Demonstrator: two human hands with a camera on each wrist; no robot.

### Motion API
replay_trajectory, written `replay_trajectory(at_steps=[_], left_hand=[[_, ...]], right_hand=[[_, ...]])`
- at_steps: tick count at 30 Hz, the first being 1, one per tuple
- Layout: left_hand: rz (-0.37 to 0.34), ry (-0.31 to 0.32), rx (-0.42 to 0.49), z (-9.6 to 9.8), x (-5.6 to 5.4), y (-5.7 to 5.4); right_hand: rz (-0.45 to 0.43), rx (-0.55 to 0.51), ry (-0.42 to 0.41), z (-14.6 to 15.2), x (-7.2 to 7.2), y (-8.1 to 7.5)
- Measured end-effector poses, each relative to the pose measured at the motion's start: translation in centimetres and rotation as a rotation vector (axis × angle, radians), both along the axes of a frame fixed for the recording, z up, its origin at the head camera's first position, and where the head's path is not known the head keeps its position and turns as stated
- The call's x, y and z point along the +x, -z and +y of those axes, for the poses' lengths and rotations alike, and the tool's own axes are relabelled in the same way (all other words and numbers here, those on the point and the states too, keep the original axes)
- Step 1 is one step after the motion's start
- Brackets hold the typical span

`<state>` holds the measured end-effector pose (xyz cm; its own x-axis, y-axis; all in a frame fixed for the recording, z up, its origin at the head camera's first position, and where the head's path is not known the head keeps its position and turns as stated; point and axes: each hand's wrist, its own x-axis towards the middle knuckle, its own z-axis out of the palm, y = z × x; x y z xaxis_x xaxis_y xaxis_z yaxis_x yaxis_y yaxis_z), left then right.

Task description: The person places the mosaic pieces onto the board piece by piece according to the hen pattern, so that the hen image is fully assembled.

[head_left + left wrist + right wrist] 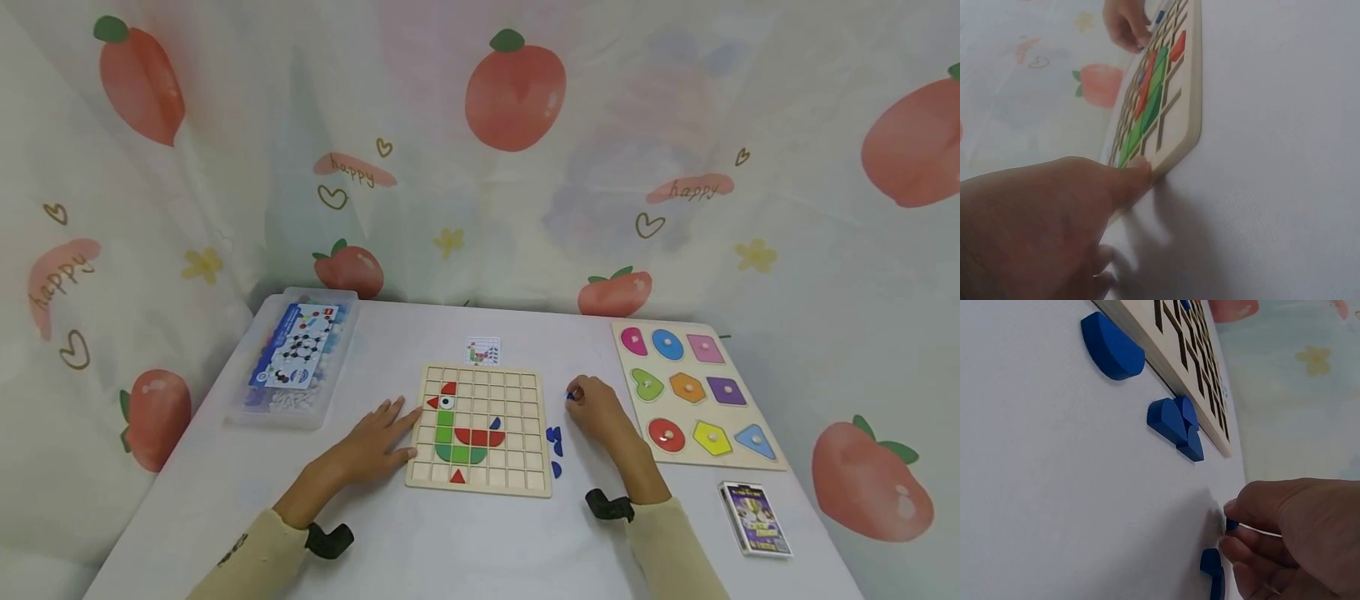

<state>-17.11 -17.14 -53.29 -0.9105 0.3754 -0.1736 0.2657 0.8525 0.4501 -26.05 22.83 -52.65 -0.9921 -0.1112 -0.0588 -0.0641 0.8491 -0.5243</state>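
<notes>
A wooden grid board [517, 479] lies mid-table with red, green and blue pieces in its squares, forming a bird-like figure with an eye piece [447, 402]. At its left edge my left hand [375, 442] rests with fingers spread, the thumb touching the rim. My right hand [603, 412], right of the board, pinches a small blue piece [1231, 524] between thumb and fingers; its shape is mostly hidden. Several loose blue pieces [1113, 347] with curved sides lie along the board's right edge. Another blue piece [1211, 561] sits below the pinching fingers in the right wrist view.
Behind the board is a small pattern card [482, 351]. A clear plastic case [300, 358] of parts stands at the back left. On the right lie a knobbed shape puzzle [693, 458] and a boxed card deck [756, 518]. A printed curtain [427, 208] hangs behind the table.
</notes>
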Motion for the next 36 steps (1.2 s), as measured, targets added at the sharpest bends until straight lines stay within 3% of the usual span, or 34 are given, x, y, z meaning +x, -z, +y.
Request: replay_trajectory(at_steps=[10,28,36], left_hand=[[0.001,-0.002,0.000,-0.1,0.0,-0.2],[0.011,0.010,-0.016,-0.2,-0.3,0.4],[0.010,0.007,-0.021,-0.2,-0.3,0.5]], right_hand=[[-0.004,-0.122,0.040,0.1,-0.1,0.3],[0.010,0.000,0.062,0.5,-0.4,0.4],[0.072,-0.014,0.044,-2.1,1.1,-0.1]])
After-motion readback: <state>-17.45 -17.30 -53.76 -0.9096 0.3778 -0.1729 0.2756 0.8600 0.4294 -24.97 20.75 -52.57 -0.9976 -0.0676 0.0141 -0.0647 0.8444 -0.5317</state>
